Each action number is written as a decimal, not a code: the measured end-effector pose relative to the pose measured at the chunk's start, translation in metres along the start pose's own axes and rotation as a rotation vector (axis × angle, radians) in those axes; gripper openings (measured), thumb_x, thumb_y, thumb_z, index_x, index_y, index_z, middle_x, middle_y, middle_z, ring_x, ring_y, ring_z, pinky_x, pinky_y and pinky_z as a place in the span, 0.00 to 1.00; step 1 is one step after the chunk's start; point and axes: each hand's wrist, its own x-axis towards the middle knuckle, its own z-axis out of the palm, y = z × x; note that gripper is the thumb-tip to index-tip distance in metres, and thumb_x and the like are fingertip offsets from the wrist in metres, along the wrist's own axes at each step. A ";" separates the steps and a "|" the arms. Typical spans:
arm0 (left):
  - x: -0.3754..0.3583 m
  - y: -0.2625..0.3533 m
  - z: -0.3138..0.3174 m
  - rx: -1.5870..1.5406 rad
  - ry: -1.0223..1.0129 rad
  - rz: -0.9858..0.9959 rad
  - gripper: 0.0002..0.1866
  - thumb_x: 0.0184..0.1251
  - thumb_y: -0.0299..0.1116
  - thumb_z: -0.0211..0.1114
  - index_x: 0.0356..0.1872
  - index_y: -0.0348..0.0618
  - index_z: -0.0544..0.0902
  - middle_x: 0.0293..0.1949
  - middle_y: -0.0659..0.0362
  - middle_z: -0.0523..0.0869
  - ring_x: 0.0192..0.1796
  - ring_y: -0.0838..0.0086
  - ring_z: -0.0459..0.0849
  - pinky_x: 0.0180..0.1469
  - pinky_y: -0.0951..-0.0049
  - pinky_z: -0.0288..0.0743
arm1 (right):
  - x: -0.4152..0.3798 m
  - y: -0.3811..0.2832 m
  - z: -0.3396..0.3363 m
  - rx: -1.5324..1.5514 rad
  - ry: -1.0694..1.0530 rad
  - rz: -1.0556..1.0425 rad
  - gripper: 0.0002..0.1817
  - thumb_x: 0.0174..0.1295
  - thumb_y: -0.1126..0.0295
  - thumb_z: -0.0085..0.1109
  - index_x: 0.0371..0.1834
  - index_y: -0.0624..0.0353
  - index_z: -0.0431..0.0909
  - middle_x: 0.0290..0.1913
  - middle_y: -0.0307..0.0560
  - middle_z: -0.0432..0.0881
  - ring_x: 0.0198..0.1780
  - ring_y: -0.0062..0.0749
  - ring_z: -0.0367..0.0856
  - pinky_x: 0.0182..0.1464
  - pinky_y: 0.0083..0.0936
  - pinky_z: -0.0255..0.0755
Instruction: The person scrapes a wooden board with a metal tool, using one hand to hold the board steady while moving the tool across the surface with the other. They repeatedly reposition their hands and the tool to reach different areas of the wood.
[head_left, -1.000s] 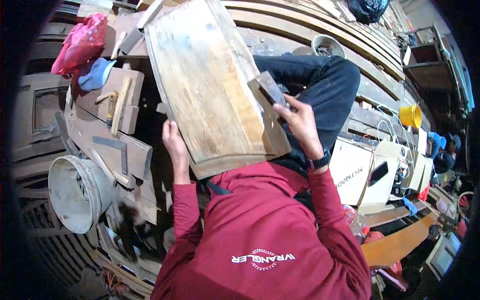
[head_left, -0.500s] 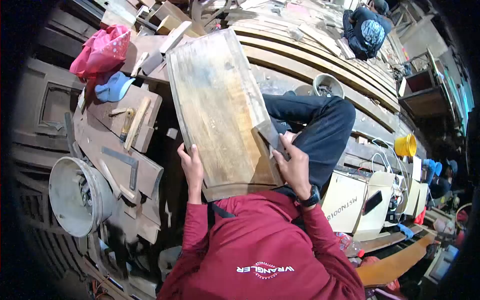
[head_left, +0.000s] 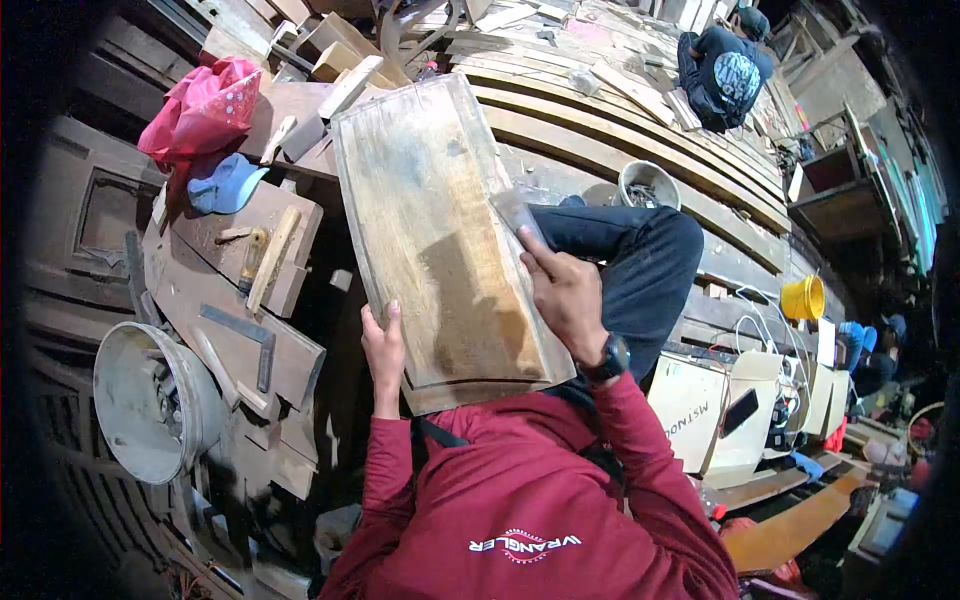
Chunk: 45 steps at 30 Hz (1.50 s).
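Observation:
A wooden panel (head_left: 415, 215) with a raised, bevelled border lies tilted across my lap, its near edge against my shirt. My left hand (head_left: 384, 348) grips its left edge near the lower corner, thumb on top and the other fingers partly hidden beneath. In my right hand (head_left: 565, 295) is a flat grey-brown sheet that looks like sandpaper (head_left: 514, 211). The sheet lies along the panel's right border, slightly blurred, with my fingers pressing on it. A dark patch of shadow falls on the panel beside this hand.
On the left bench are a metal square (head_left: 262, 345), a wooden-handled tool (head_left: 253, 262), a blue cap (head_left: 227, 184) and a pink bag (head_left: 205, 115). A white bucket (head_left: 118, 400) stands below. Another bucket (head_left: 650, 183) is beyond my knee; a phone (head_left: 739, 409) rests on cardboard. A co-worker (head_left: 728, 75) sits far right.
My right hand has slid up the panel's right border, away from my body, with the sheet. My left hand stays on the left edge, and the panel has shifted slightly towards me.

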 end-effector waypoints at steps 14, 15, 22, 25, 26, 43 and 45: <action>0.002 0.000 0.003 0.028 0.031 0.049 0.30 0.81 0.48 0.64 0.67 0.28 0.75 0.59 0.37 0.88 0.63 0.49 0.87 0.64 0.56 0.78 | 0.012 -0.007 0.007 0.064 -0.251 0.273 0.19 0.72 0.58 0.65 0.62 0.47 0.88 0.40 0.69 0.85 0.43 0.62 0.88 0.46 0.49 0.81; 0.001 0.001 0.002 -0.011 0.026 0.080 0.31 0.81 0.47 0.65 0.68 0.27 0.75 0.59 0.37 0.88 0.63 0.49 0.87 0.64 0.57 0.78 | 0.012 -0.005 0.006 0.021 -0.321 0.289 0.18 0.72 0.58 0.65 0.62 0.47 0.88 0.41 0.69 0.85 0.44 0.63 0.88 0.47 0.49 0.81; 0.003 -0.002 0.002 -0.040 -0.015 0.060 0.31 0.80 0.49 0.66 0.69 0.29 0.75 0.59 0.38 0.88 0.63 0.50 0.87 0.64 0.56 0.78 | 0.025 -0.001 -0.018 0.136 -0.315 0.266 0.18 0.72 0.61 0.61 0.62 0.49 0.88 0.40 0.72 0.84 0.43 0.65 0.87 0.47 0.46 0.81; 0.003 -0.005 0.001 -0.023 -0.009 0.052 0.32 0.80 0.50 0.66 0.68 0.29 0.75 0.59 0.38 0.88 0.63 0.50 0.87 0.65 0.56 0.77 | 0.025 -0.007 -0.013 0.176 -0.206 0.249 0.18 0.73 0.62 0.60 0.63 0.49 0.88 0.40 0.71 0.84 0.43 0.65 0.87 0.45 0.47 0.81; 0.004 -0.008 0.001 -0.033 -0.018 0.055 0.32 0.80 0.51 0.66 0.68 0.29 0.76 0.58 0.38 0.88 0.63 0.50 0.88 0.64 0.56 0.78 | 0.023 -0.001 -0.003 0.177 -0.191 0.245 0.19 0.72 0.62 0.61 0.63 0.49 0.88 0.40 0.70 0.84 0.43 0.65 0.87 0.45 0.48 0.81; 0.006 -0.011 0.003 -0.036 0.003 0.094 0.37 0.79 0.54 0.66 0.70 0.28 0.74 0.58 0.35 0.88 0.62 0.46 0.87 0.64 0.55 0.78 | 0.010 0.005 0.013 0.069 -0.402 0.306 0.18 0.71 0.64 0.62 0.61 0.50 0.88 0.44 0.72 0.84 0.47 0.63 0.88 0.49 0.45 0.81; 0.010 -0.009 -0.001 -0.017 -0.015 0.083 0.35 0.79 0.53 0.67 0.69 0.29 0.74 0.58 0.38 0.88 0.62 0.49 0.88 0.64 0.55 0.78 | 0.016 0.006 0.003 0.114 -0.456 0.375 0.18 0.71 0.62 0.64 0.62 0.52 0.87 0.46 0.72 0.84 0.50 0.61 0.89 0.51 0.38 0.82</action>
